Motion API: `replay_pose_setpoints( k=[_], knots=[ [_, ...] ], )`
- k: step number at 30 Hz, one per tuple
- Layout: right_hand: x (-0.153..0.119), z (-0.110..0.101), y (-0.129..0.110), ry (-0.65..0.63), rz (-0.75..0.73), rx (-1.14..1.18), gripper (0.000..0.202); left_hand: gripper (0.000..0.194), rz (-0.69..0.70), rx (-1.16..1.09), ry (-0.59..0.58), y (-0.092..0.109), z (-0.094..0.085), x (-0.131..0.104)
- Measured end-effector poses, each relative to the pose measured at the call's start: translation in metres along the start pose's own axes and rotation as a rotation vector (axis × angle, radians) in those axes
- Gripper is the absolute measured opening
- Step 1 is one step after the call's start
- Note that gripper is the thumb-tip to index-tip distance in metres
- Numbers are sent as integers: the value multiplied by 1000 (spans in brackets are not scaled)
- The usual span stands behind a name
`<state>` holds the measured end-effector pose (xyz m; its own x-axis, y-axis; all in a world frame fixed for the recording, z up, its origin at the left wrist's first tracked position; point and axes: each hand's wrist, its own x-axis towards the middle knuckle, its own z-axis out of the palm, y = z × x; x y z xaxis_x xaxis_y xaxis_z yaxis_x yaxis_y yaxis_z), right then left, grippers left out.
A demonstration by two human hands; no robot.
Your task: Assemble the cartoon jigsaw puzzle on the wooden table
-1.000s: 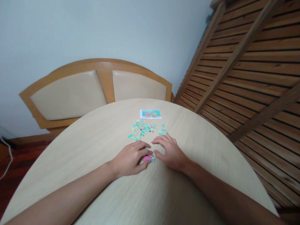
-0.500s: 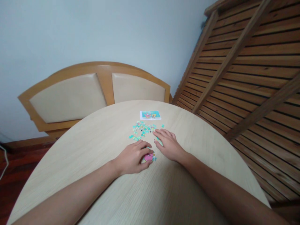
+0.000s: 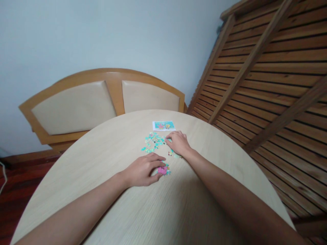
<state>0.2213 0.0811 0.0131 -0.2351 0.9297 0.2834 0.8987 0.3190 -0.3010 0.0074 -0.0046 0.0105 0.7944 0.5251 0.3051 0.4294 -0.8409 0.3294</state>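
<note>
My left hand (image 3: 146,169) rests on the table with its fingers apart, the fingertips at the left edge of a small joined puzzle part (image 3: 162,170) in pink and teal. Farther forward, my right hand (image 3: 178,142) reaches to the right side of a scattered pile of teal and yellow puzzle pieces (image 3: 153,140). Its thumb and forefinger are close together over the pieces; whatever may be between them is too small to make out. A few loose pieces (image 3: 170,153) lie below my right hand, partly covered by it.
Behind the pile, a picture sheet (image 3: 164,126) with two cartoon figures lies on the round wooden table (image 3: 114,136). A padded wooden headboard (image 3: 112,92) stands beyond the table's far edge, and a slatted wooden panel (image 3: 255,75) leans at the right.
My right hand has moved forward from the loose pieces to the pile's right side, and its fingers have drawn together. My left hand has shifted only slightly, showing more of the pink part.
</note>
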Motion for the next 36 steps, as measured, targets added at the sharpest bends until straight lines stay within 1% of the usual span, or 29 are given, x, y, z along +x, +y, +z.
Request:
replay_pose_setpoints(
  k=[3,7,15,18,21,23,25,27,29,33,35,36],
  knots=[
    [0,2,2,-2,16,19,14,26,-24,-14,18,0,1,2],
    [-3,4,6,22,32,64,13,26,-40,-1,30,-1,2,2],
    [-11,9,13,109,11,209,12,30,-43,31,42,-1,2,3],
    [-12,7,12,104,-18,300,11,30,-43,31,46,-2,3,2],
    [-18,-2,5,60,-83,405,13,29,-48,46,60,-4,4,2],
    [-28,-10,1,38,-124,476,15,29,-59,54,73,-5,6,2],
    [-41,-16,-3,-10,-165,657,17,31,-75,46,85,-6,7,2],
    [-55,-20,-4,-50,-165,758,18,31,-83,27,94,-7,8,2],
    [-68,-21,-4,-92,-140,804,18,31,-78,11,92,-7,9,2],
    [-83,-22,-3,-241,-68,881,17,33,-76,11,72,-6,8,2],
    [-87,-25,-5,-291,-84,864,16,32,-73,22,67,-5,7,2],
    [-88,-28,-6,-296,-102,835,15,32,-69,25,64,-5,7,2]
  ],
)
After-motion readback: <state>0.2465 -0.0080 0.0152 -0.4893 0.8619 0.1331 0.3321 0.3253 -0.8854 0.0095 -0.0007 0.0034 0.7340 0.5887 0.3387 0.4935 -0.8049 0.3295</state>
